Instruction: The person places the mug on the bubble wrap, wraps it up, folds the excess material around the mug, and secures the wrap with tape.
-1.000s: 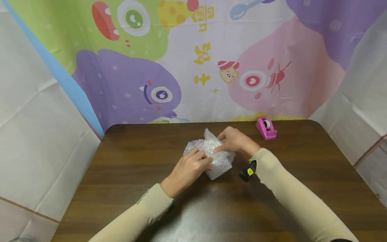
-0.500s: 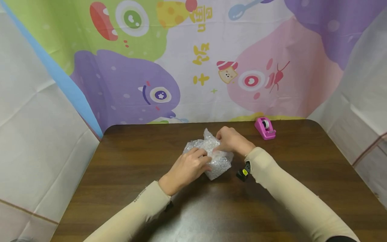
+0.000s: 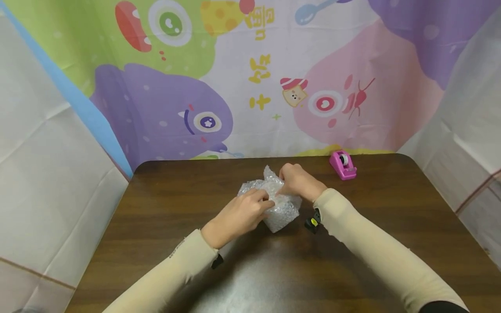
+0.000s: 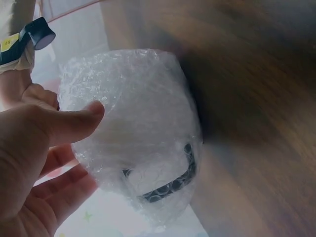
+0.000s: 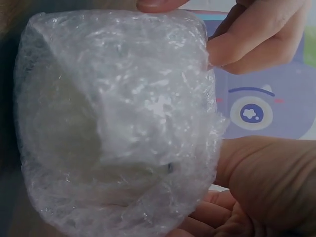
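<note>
A bundle of clear bubble wrap (image 3: 282, 214) stands on the brown wooden table, with a loose corner sticking up at its top. Something pale shows dimly through the layers, and a dark curved strip (image 4: 173, 185) is visible in the left wrist view; what is wrapped cannot be told. My left hand (image 3: 238, 213) holds the near left of the bundle, thumb on its side and curled fingers at its top. At the upper right, my right hand (image 3: 299, 180) grips the wrap with bent fingers; its thumb (image 5: 158, 4) lies along the edge in the right wrist view.
A pink tape dispenser (image 3: 342, 165) with a roll of tape stands at the table's back right. Behind the table (image 3: 164, 204) hangs a cartoon-printed curtain (image 3: 242, 87), and pale sheets cover both sides.
My right hand and forearm have shifted slightly left, and the left forearm has also edged left. Both hands stay on the bundle, which keeps nearly the same place.
</note>
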Demonstrator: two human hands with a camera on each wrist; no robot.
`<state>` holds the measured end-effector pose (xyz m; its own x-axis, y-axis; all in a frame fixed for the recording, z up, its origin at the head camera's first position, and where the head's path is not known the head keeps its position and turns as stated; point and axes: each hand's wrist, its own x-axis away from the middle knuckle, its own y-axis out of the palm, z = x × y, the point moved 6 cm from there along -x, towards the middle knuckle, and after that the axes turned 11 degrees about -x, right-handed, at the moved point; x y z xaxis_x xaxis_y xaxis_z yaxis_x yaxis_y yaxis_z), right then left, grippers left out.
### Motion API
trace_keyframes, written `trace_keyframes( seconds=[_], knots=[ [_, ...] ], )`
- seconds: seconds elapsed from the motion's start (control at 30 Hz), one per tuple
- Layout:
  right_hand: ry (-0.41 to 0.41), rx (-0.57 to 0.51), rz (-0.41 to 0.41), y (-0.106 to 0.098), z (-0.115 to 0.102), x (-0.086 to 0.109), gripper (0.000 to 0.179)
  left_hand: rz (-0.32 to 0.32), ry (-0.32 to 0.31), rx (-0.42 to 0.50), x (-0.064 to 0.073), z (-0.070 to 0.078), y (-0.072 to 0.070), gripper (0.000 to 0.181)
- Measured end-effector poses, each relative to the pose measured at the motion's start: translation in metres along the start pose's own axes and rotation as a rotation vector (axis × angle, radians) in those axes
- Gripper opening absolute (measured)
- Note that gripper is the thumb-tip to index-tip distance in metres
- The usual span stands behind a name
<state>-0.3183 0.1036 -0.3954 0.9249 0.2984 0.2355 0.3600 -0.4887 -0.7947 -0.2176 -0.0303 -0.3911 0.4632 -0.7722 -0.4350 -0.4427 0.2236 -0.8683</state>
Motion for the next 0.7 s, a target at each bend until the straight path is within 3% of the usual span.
trace_keyframes(
  seconds=[0.13,0.27,0.47,0.7],
  knots=[
    [0.012,0.021,-0.014,0.001,0.0,-0.003,0.055,-0.023,0.023,-0.001,-0.002,-0.001,0.0,0.023],
    [0.042,0.032,-0.03,0.001,0.001,-0.005,0.05,-0.048,0.032,-0.007,-0.005,-0.003,0.0,0.026],
    [0.12,0.067,-0.08,0.003,0.001,-0.007,0.037,-0.098,0.047,-0.033,-0.011,-0.004,0.001,0.035],
    [0.144,0.104,-0.092,0.006,-0.001,-0.01,0.008,-0.096,0.1,-0.108,-0.018,-0.002,0.008,0.052]
  ],
)
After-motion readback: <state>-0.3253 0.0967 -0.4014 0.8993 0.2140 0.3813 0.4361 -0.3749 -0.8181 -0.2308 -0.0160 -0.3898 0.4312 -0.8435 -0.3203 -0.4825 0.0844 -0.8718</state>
